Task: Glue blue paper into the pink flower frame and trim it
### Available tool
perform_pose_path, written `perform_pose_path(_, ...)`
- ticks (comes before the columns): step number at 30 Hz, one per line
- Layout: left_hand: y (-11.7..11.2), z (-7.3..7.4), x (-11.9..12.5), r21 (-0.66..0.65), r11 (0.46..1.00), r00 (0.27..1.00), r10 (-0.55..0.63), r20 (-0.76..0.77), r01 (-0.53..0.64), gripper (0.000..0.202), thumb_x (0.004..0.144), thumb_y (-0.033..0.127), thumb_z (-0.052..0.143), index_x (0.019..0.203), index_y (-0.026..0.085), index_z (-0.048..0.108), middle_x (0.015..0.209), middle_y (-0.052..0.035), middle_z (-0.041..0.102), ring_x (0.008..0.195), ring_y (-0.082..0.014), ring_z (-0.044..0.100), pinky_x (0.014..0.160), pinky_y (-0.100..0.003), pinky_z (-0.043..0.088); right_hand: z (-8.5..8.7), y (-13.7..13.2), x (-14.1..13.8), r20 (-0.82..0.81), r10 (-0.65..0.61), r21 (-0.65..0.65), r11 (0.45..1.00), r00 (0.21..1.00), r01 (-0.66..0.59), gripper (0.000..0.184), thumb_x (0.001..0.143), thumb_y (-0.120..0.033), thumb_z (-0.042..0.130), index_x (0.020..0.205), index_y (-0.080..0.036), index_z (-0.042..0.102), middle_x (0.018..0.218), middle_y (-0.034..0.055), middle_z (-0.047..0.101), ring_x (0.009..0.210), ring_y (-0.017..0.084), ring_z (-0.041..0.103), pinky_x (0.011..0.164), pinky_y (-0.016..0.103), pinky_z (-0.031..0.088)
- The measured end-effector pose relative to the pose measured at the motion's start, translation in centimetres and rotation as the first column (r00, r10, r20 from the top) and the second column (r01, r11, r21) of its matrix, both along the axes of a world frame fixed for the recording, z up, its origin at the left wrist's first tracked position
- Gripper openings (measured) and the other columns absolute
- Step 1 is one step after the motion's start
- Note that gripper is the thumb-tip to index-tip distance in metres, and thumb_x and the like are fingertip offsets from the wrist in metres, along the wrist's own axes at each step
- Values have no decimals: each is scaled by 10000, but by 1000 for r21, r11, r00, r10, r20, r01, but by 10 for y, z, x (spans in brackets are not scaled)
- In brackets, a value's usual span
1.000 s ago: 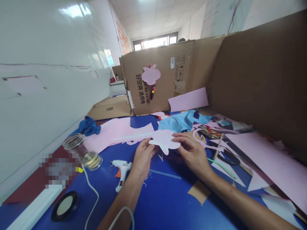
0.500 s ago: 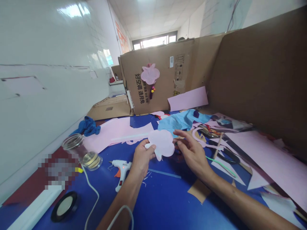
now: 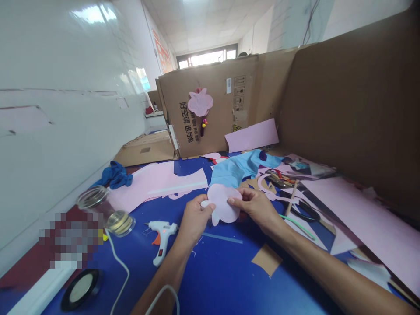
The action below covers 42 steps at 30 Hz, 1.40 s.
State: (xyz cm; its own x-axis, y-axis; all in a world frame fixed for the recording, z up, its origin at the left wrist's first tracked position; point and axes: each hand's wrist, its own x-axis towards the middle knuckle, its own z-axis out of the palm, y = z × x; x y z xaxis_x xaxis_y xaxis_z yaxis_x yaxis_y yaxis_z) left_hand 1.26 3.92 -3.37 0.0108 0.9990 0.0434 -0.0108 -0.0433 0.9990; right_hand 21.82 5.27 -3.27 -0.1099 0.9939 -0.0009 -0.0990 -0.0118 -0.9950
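Left hand (image 3: 195, 216) half closed, fingers curled and thumb pressed against the lower left edge of a pink paper cutout (image 3: 223, 205). Right hand (image 3: 254, 208) also gripping, fingers bent over the cutout's right edge, thumb not clearly visible. Cutout lobed like a flower, held up between both hands, just above a blue tabletop (image 3: 223, 275). Both forearms reaching in from below, wrists slightly bent, hands close together.

Just left of and below the left hand, a white hot glue gun (image 3: 162, 240) lying on the tabletop, its white cord (image 3: 120, 262) trailing toward the near edge. Farther left, a glass jar (image 3: 105, 210) on its side, and beyond it a crumpled blue cloth (image 3: 113, 175). Right of the right hand, black-handled scissors (image 3: 305, 211) and a green wire (image 3: 297, 225) among pink paper sheets (image 3: 364, 218). Straight ahead of both hands, crumpled light blue paper (image 3: 236, 168), then a cardboard wall (image 3: 236, 96) bearing a pink paper flower (image 3: 200, 101).
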Motion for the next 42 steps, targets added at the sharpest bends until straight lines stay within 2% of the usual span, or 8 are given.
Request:
perform_pose_path(11, 2, 6, -1, 104, 994, 999, 37, -9, -35, 260, 776, 339, 815, 968, 169, 777, 818, -45, 776, 742, -174, 713, 720, -258, 544, 9, -4, 6, 130, -93, 217, 974, 987, 63, 367, 815, -558, 812, 869, -197, 774, 663, 14, 674, 528, 184, 611, 470, 309, 521)
perform_pose_path(14, -1, 14, 1, 59, 981, 979, 181, 94, -187, 359, 740, 399, 872, 985, 171, 740, 990, -104, 799, 907, -206, 754, 831, -288, 569, 12, -9, 10, 230, -342, 589, 794, 911, 150, 177, 940, -392, 723, 901, -246, 814, 873, 69, 778, 822, 260, 722, 725, 379, 591)
perform_pose_path(17, -7, 22, 3, -217, 973, 964, 127, 235, -76, 512, 817, 631, 768, 995, 154, 706, 957, -166, 800, 799, -238, 779, 723, -322, 605, 10, -13, 15, 340, -428, 777, 629, 837, 6, 190, 1000, -274, 640, 1023, -298, 827, 1040, 64, 818, 1003, 279, 745, 894, 426, 576)
perform_pose_path(22, -13, 26, 6, -388, 903, 908, -5, 420, 184, 440, 838, 539, 789, 984, 131, 713, 893, -177, 805, 731, -242, 787, 643, -300, 612, 0, -15, 14, 514, -471, 807, 548, 716, -219, 241, 1019, -232, 614, 1105, -318, 822, 1145, 62, 816, 1004, 267, 757, 873, 413, 579)
perform_pose_path(27, -9, 21, 3, -255, 967, 947, 69, 315, 14, 266, 802, 340, 841, 902, 124, 721, 810, -134, 797, 693, -216, 779, 629, -266, 608, -2, -12, 6, 389, -377, 701, 713, 840, -5, 380, 1019, -240, 549, 1365, -313, 689, 1330, 94, 714, 1119, 282, 707, 916, 438, 589)
perform_pose_path(32, -7, 18, 0, -185, 983, 970, 39, 238, 5, 323, 783, 409, 857, 905, 131, 745, 841, -128, 805, 697, -216, 782, 621, -261, 605, 1, -8, 1, 56, -77, 127, 990, 995, 70, 490, 961, -554, 646, 1343, -247, 637, 942, 48, 715, 680, 192, 652, 537, 307, 547)
perform_pose_path(37, -12, 20, 5, -185, 979, 976, -44, 214, 85, 375, 779, 451, 860, 939, 128, 757, 857, -125, 806, 699, -206, 776, 641, -267, 616, 2, -8, -2, -23, 45, -20, 999, 999, -45, 494, 778, -648, 821, 773, -182, 657, 581, -33, 569, 479, 103, 480, 451, 233, 412)
perform_pose_path(42, -16, 24, 10, -256, 956, 979, -95, 182, 141, 383, 820, 453, 831, 1007, 125, 762, 898, -137, 813, 712, -194, 779, 615, -237, 596, 3, -9, -4, -43, -5, 15, 1000, 999, 5, 504, 740, -640, 852, 721, -187, 632, 520, -35, 574, 434, 106, 471, 421, 238, 387)
